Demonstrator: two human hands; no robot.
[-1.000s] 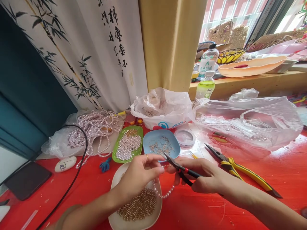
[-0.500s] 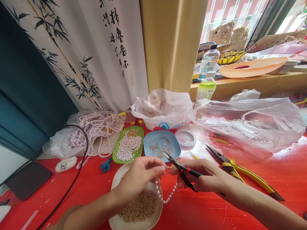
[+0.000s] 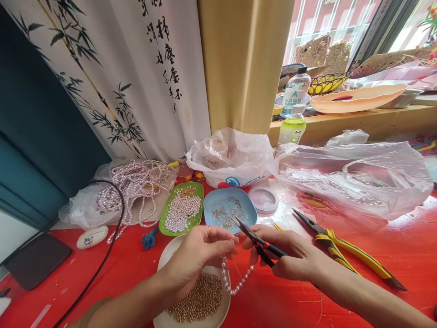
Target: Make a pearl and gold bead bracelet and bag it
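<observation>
my left hand kept pinching the pearl strand, which had sagged lower beside the white dish; my right hand stayed clamped on the black pliers, nose now at the strand's top, the wire end apparently being worked.

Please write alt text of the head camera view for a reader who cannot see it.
Over a red table, the left hand pinches a short pearl strand while the right hand holds black pliers to its top end. Dishes of beads lie behind.
</observation>
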